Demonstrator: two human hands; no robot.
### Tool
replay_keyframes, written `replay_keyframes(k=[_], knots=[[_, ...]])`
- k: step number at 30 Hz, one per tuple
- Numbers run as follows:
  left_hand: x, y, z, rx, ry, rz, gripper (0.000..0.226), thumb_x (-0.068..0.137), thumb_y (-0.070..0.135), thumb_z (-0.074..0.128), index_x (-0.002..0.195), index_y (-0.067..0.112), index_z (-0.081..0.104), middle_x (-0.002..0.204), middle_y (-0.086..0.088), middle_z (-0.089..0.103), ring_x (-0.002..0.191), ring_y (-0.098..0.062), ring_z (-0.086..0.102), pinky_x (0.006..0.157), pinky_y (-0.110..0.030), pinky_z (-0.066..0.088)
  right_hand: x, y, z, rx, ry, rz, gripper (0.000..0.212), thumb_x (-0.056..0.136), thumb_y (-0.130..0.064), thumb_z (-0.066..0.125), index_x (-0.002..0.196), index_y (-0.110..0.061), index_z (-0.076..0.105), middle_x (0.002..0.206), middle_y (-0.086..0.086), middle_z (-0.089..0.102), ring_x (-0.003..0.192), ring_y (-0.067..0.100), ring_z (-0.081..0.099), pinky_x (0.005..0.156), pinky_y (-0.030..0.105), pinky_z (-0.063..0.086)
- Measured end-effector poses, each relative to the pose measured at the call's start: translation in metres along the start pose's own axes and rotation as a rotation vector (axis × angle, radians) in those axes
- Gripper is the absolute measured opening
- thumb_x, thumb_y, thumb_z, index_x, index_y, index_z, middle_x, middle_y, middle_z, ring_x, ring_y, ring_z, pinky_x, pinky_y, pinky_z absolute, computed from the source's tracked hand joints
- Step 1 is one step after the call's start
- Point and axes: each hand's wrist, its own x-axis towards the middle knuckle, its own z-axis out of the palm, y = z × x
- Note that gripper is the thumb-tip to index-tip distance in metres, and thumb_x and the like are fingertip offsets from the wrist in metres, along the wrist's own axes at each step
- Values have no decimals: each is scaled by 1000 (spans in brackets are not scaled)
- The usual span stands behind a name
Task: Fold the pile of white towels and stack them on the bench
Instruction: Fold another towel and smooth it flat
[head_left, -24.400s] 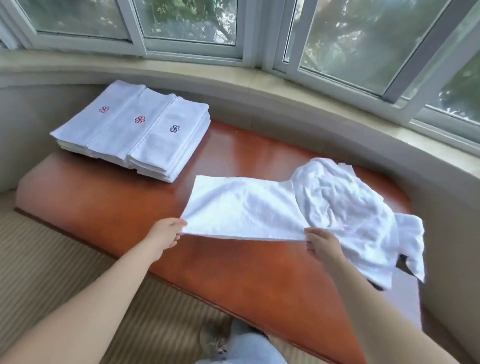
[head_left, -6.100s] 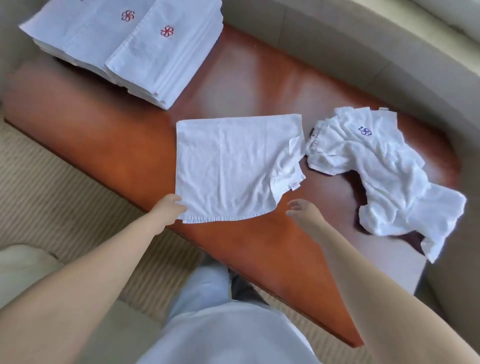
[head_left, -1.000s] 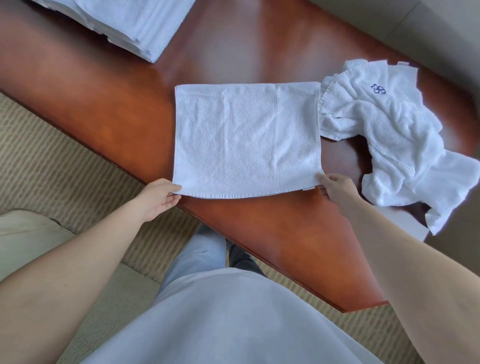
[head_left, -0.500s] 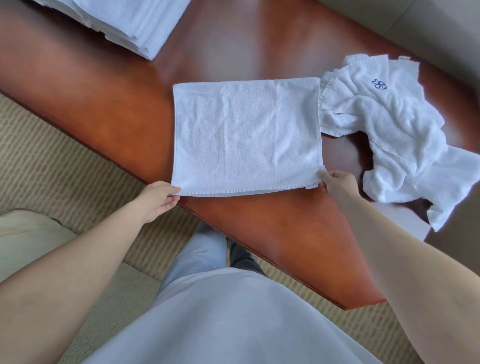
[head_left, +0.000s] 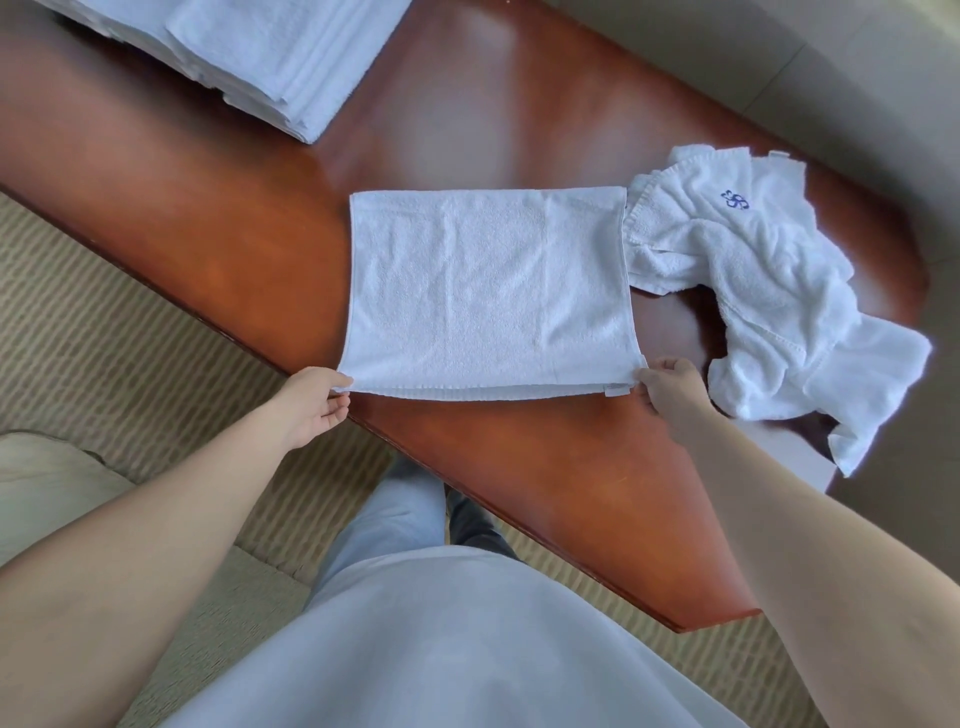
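A white towel (head_left: 488, 291) lies flat on the red-brown wooden bench (head_left: 467, 119), folded into a near-square with two layers showing at its near edge. My left hand (head_left: 311, 405) pinches its near left corner. My right hand (head_left: 670, 389) pinches its near right corner, beside a small label. A crumpled pile of white towels (head_left: 769, 291) with a blue embroidered mark lies just right of the flat towel, touching its far right corner. The stack of folded towels (head_left: 260, 57) sits at the bench's far left, partly cut off by the frame.
A beige ribbed carpet (head_left: 104, 332) runs along the bench's near edge. A pale cushion (head_left: 47, 488) sits at the lower left. A grey wall (head_left: 779, 57) curves behind the bench. My legs stand close to the bench edge.
Both hands keep hold of the near corners. The towel's near edge has been drawn slightly toward me and straightened over the last second.
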Motion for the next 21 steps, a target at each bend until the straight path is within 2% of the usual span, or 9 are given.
replay_keyframes(k=[3,5,7,9,11,15,18,21], knots=[[-21,40,4,-57,22,100,18,95,6,59,109,17,58,81,-6,51,66,-15,50,63,-28,47,-11,-38,-10,22,6,-56,20,85,-7,58,103,-16,55,73,6,62,57,16,54,56,30,45],[-41,79,6,-126,20,175,14,96,7,56,98,21,58,76,-4,49,62,-13,46,60,-25,43,-23,-76,-19,30,6,-147,13,85,-7,55,94,-14,59,68,6,57,56,17,49,56,31,41],[-65,119,2,-203,21,223,9,97,9,55,97,18,59,73,-2,47,60,-11,42,58,-22,40,-36,-119,-28,89,6,-226,12,87,-6,53,81,-14,58,66,7,51,53,16,43,50,27,36],[-92,156,-4,-276,8,274,7,96,10,54,96,13,60,72,-1,45,58,-9,39,58,-20,38,-53,-159,-40,193,14,-280,19,89,-3,50,75,-15,57,62,4,48,47,13,40,41,20,31],[-121,186,-10,-330,-10,341,9,95,8,54,91,13,60,68,0,44,54,-8,36,56,-19,35,-70,-194,-52,309,22,-320,23,89,-1,50,71,-15,55,61,4,45,42,11,36,40,18,27],[-172,233,-24,-406,-70,481,19,97,8,52,83,20,56,65,5,38,47,-4,30,46,-14,28,-111,-257,-69,570,28,-321,24,90,-1,53,70,-15,52,61,4,39,37,11,29,48,22,29],[-204,265,-37,-496,-105,580,22,97,9,56,79,22,55,63,6,38,40,-3,32,41,-11,29,-141,-294,-78,723,48,-342,25,91,-5,54,70,-17,51,58,2,39,35,11,28,46,22,31],[-230,286,-49,-540,-139,638,20,96,11,59,79,21,56,63,6,41,41,-3,35,45,-10,33,-169,-314,-84,835,41,-414,22,97,-9,55,77,-18,52,60,1,46,34,9,32,45,20,31]])
